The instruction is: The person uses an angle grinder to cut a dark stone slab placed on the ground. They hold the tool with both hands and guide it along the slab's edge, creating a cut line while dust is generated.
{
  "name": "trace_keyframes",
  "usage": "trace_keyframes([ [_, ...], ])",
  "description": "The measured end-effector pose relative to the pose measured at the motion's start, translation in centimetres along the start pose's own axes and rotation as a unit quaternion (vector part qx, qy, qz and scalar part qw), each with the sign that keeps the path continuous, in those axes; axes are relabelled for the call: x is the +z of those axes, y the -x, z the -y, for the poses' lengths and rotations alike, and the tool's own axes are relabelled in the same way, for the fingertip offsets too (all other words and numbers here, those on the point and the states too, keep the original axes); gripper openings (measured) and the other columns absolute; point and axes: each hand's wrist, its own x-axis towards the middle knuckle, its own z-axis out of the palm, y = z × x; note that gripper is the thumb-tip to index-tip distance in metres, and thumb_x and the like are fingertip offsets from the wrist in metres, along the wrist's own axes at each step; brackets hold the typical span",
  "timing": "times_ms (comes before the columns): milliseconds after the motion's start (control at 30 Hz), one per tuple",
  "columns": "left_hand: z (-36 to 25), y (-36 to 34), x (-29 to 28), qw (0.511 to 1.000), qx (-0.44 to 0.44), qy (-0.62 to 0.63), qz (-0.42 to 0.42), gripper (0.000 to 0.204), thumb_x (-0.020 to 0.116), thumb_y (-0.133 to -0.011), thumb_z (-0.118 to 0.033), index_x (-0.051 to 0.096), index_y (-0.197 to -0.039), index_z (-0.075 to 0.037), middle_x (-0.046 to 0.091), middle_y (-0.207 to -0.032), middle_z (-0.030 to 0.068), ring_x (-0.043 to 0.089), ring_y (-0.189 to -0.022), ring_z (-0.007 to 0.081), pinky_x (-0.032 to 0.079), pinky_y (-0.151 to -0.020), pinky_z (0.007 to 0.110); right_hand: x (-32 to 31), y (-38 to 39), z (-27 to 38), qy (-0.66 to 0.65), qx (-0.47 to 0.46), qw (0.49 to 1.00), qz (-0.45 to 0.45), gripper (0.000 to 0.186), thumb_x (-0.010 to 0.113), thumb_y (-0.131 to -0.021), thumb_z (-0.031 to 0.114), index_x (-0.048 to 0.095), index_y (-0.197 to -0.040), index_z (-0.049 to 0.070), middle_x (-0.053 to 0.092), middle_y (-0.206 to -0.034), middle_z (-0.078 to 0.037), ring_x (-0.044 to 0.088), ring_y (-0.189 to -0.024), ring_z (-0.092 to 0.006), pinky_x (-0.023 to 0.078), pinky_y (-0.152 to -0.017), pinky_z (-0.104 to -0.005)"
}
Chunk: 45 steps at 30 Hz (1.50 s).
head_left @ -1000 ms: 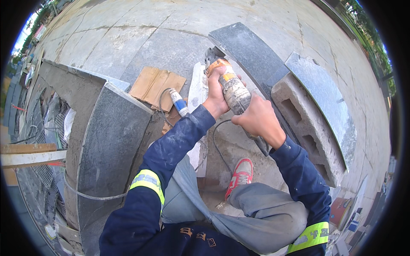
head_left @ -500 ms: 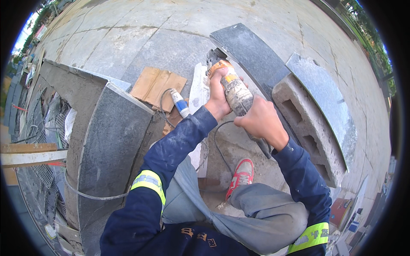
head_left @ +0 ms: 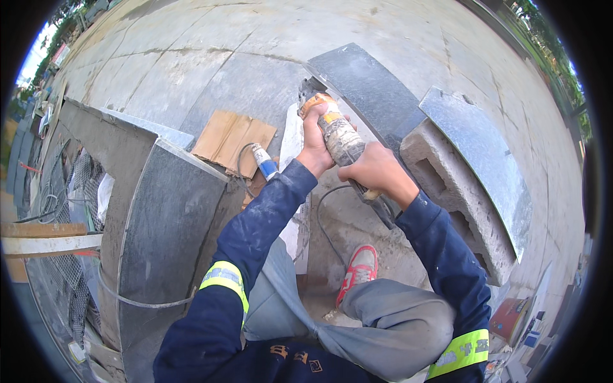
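Observation:
Both of my hands hold an angle grinder (head_left: 340, 137), its orange and white body caked with pale dust. Around its front part, just behind the head, my left hand (head_left: 317, 142) is wrapped. My right hand (head_left: 378, 169) grips the rear of the body, where a dark handle end juts toward me. The grinder's head meets the left edge of a long dark grey stone slab (head_left: 370, 86) lying ahead of me. Whether the disc touches the stone cannot be made out. A second grey slab (head_left: 476, 159) leans on a hollow concrete block (head_left: 447, 191) at the right.
Left of me stands a mortar-edged wall faced with a grey slab (head_left: 169, 230). Flattened cardboard (head_left: 233, 142) and a white and blue plug connector (head_left: 264, 161) lie beside my left forearm. A cable (head_left: 327, 223) loops near my red and white shoe (head_left: 361, 271). Mesh and debris (head_left: 70, 191) fill the far left.
The grinder and both hands have shifted slightly left in the view. My right hand has slid or turned a little on the rear of the body. My grip stays closed.

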Motion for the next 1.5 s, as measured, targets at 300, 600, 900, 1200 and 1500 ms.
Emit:
trace_keyframes([
  [300, -0.3, -1.4, -1.0, 1.0, -0.006, -0.028, 0.001, 0.049, 0.059, -0.077, -0.043, 0.048, -0.1, -0.002, 0.056, -0.086, 0.0114, 0.061, -0.078, 0.0284, 0.054, -0.069, 0.043, -0.2, -0.9, 0.1, 0.001, 0.006, 1.0, -0.005, 0.055, 0.077, -0.057, 0.033, 0.065, -0.088, -0.011, 0.067, -0.084, -0.022, 0.069, -0.076, -0.029, 0.055, -0.07, -0.0319],
  [600, 0.4, 0.2, -0.6, 1.0, -0.003, -0.025, 0.004, 0.047, 0.059, -0.078, -0.044, 0.05, -0.096, -0.001, 0.055, -0.087, 0.0101, 0.059, -0.079, 0.0273, 0.053, -0.069, 0.044, -0.2, 1.1, -0.2, -0.002, -0.011, 1.0, 0.002, 0.054, 0.078, -0.06, 0.033, 0.065, -0.087, -0.011, 0.067, -0.081, -0.023, 0.069, -0.076, -0.0293, 0.055, -0.07, -0.0322],
  [900, 1.2, 2.0, 0.3, 0.999, -0.011, -0.023, 0.025, 0.047, 0.059, -0.078, -0.044, 0.05, -0.096, -0.002, 0.055, -0.085, 0.0096, 0.059, -0.081, 0.0276, 0.053, -0.071, 0.046, -0.3, 2.7, -0.7, -0.005, -0.014, 1.0, 0.001, 0.053, 0.078, -0.06, 0.033, 0.064, -0.084, -0.012, 0.066, -0.079, -0.026, 0.069, -0.075, -0.0331, 0.055, -0.069, -0.0351],
  [1200, 1.9, 3.3, 1.0, 0.999, -0.021, -0.03, 0.006, 0.047, 0.058, -0.078, -0.045, 0.05, -0.097, -0.002, 0.055, -0.085, 0.0095, 0.059, -0.081, 0.0275, 0.053, -0.071, 0.045, -0.4, 4.3, -1.0, -0.003, -0.022, 1.0, 0.0, 0.052, 0.076, -0.06, 0.032, 0.064, -0.082, -0.013, 0.066, -0.078, -0.027, 0.068, -0.075, -0.036, 0.055, -0.069, -0.0371],
  [1500, 0.7, 1.6, 0.3, 0.999, -0.025, -0.031, 0.017, 0.048, 0.06, -0.078, -0.045, 0.05, -0.097, -0.002, 0.055, -0.086, 0.0101, 0.059, -0.082, 0.0277, 0.053, -0.072, 0.045, -0.3, 2.6, -0.8, -0.016, -0.035, 0.999, -0.005, 0.048, 0.074, -0.06, 0.031, 0.065, -0.082, -0.011, 0.066, -0.076, -0.024, 0.068, -0.073, -0.033, 0.055, -0.068, -0.0352],
])
